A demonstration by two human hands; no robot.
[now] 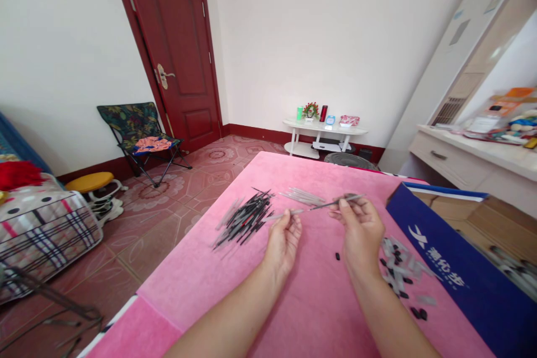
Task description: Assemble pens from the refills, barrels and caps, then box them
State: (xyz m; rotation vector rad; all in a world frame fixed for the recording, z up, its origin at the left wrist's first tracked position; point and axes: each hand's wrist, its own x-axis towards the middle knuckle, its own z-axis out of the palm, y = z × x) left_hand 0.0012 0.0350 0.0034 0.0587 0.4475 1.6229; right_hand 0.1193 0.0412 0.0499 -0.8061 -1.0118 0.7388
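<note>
My left hand (285, 238) pinches a thin translucent tube (297, 211) between thumb and fingertips. My right hand (361, 229) grips a slim dark pen refill (323, 205), its narrow tip pointing left toward the tube's end. The two ends are close together; whether they touch I cannot tell. Left of my hands lies a heap of black pen refills (247, 217), some with clear ends. Just beyond my hands, several pale translucent rods (302, 196) lie side by side. Below my right hand is a single small black cap (337, 256).
On the pink-covered table (319, 302), clear plastic pieces and black caps (396, 260) are scattered at the right. Beside them stands an open blue box (436, 251) with parts inside. A folding chair (145, 134) and white side table (323, 128) stand beyond.
</note>
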